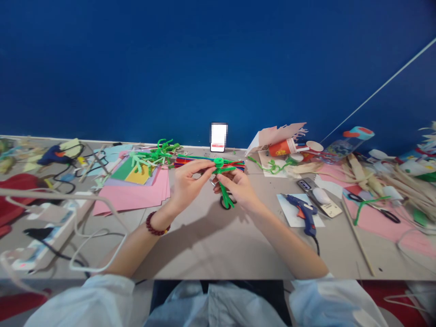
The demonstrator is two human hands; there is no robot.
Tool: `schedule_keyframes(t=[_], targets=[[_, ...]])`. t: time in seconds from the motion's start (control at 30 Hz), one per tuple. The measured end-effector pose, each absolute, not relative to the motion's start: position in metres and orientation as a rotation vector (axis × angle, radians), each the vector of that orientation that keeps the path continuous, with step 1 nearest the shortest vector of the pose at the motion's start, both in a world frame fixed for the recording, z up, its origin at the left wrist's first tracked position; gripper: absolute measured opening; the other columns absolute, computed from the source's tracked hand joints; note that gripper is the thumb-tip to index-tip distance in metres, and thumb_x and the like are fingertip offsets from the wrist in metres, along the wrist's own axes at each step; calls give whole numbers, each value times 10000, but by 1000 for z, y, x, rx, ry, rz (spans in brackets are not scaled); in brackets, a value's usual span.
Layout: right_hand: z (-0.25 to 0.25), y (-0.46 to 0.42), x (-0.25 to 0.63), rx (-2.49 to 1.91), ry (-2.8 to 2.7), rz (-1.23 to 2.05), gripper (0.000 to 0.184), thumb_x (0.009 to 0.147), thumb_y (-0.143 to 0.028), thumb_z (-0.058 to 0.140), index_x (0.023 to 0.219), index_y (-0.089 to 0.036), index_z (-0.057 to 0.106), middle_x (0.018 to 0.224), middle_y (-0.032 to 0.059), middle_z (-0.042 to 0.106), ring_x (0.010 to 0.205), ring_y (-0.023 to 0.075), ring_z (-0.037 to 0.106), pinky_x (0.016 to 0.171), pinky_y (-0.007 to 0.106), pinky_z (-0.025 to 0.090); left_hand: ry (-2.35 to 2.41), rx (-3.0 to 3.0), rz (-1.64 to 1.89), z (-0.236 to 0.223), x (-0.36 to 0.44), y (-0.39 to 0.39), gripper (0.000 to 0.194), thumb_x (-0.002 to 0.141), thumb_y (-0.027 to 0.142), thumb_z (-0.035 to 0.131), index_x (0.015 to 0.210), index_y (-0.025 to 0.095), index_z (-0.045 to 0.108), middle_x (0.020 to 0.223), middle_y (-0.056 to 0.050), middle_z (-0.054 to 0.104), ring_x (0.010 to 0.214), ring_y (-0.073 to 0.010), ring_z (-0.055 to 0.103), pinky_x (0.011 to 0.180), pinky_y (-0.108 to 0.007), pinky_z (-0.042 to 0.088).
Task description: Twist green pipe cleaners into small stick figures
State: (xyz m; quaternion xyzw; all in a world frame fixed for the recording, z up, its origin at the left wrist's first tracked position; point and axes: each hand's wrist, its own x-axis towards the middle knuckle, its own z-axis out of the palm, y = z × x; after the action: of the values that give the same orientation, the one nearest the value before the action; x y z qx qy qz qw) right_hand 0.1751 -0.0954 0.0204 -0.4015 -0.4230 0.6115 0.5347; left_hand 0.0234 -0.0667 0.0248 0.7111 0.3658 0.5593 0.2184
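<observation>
Between my two hands is a figure of twisted green pipe cleaners (223, 181), with a coiled top and several long ends hanging down. My left hand (191, 180) pinches it near the coil, thumb and forefinger together. On the other side, my right hand (239, 185) has its fingers closed around the stems just below. Black-handled scissors (225, 202) show beneath the hanging ends, partly covered. Behind my hands lies a bundle of red, blue and green pipe cleaners (182, 161).
A phone (218, 137) stands against the blue wall. Pink paper sheets (136, 197) and green pipe-cleaner pieces (158, 154) lie left, beyond a power strip (57, 234). To the right are a glue gun (303, 211), paper cups (282, 147), a wooden stick (357, 238) and another pair of scissors (388, 214).
</observation>
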Motion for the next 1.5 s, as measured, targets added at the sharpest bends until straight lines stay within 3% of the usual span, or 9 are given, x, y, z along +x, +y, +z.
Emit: schedule_keyframes(t=[0.47, 1.0, 1.13, 1.27, 1.37, 1.5], targets=[[20, -94, 181, -936, -1173, 1467, 332, 680, -456, 755, 812, -186, 615, 704, -10, 641, 527, 99, 595, 549, 269, 531, 854, 1862, 1317, 33, 19, -59, 169, 757, 318, 699, 785, 162, 637, 829, -52, 670, 762, -147, 640, 649, -249, 543], [25, -95, 180, -922, -1148, 1468, 351, 655, -463, 767, 800, -191, 599, 680, -22, 631, 512, 95, 586, 515, 252, 513, 891, 1725, 1392, 34, 20, -62, 219, 721, 315, 739, 722, 161, 584, 798, -30, 640, 717, -118, 623, 656, -228, 535], [24, -96, 180, -935, -1160, 1463, 346, 668, -460, 761, 813, -192, 598, 689, -19, 634, 526, 96, 580, 526, 257, 517, 794, 1510, 1344, 36, 18, -57, 238, 759, 375, 706, 830, 169, 610, 787, -26, 653, 664, -106, 625, 622, -225, 540], [24, -97, 179, -929, -1157, 1465, 350, 666, -470, 759, 808, -196, 593, 698, -17, 637, 535, 97, 578, 509, 246, 507, 691, 1429, 1234, 33, 16, -51, 339, 721, 340, 751, 1009, 195, 647, 978, -71, 694, 890, -166, 663, 710, -248, 559], [24, -97, 180, -948, -1158, 1460, 331, 679, -456, 750, 798, -196, 584, 716, -8, 648, 538, 96, 577, 472, 226, 477, 674, 1350, 1167, 30, 16, -50, 370, 686, 317, 781, 1023, 216, 666, 1028, -73, 700, 958, -180, 657, 733, -245, 556], [21, -97, 182, -962, -1197, 1453, 308, 712, -447, 722, 755, -187, 562, 726, -1, 659, 506, 77, 549, 423, 197, 406, 630, 1258, 1092, 31, 16, -50, 368, 648, 302, 808, 992, 231, 699, 997, -50, 709, 868, -155, 665, 682, -227, 545]])
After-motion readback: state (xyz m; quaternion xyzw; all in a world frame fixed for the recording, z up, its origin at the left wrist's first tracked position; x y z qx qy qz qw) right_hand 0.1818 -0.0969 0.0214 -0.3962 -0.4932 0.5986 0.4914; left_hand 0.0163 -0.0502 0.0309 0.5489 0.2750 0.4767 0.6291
